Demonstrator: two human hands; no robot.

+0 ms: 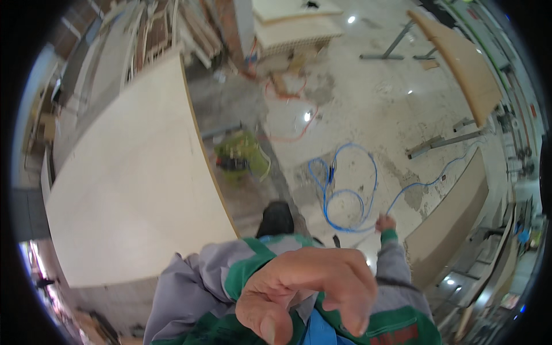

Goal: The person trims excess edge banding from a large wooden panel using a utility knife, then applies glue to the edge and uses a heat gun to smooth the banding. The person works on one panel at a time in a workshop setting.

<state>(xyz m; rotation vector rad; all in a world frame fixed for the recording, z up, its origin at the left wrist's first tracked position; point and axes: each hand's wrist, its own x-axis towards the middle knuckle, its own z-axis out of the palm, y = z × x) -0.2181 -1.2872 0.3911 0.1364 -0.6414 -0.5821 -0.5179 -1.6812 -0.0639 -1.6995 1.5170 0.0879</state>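
Workshop floor (356,103), pale, stained, shiny in spots; blue hose (344,230) lies on it in loose loops, one length trailing off rightward. Right grip (386,223), arm stretched out, sits at the lower right of the blue hose loops, fingers clenched around the hose. Left grip (307,287) is close to the camera, below the blue hose in view; fingers bent, thumb apart, released, grasping nothing that shows. Grey-and-green sleeves (195,282), also below the blue hose. Left of the blue hose: green bundle (241,146) with a red-and-black item (232,163) on it, then large white panel (132,178) farther left. Black shoe (276,218) just left of the loops. Beyond the blue hose: orange hose (316,112), pale boards (299,31). Upper right of it: brown-topped table (460,63), metal legs. Right of it: brown panel (451,227).
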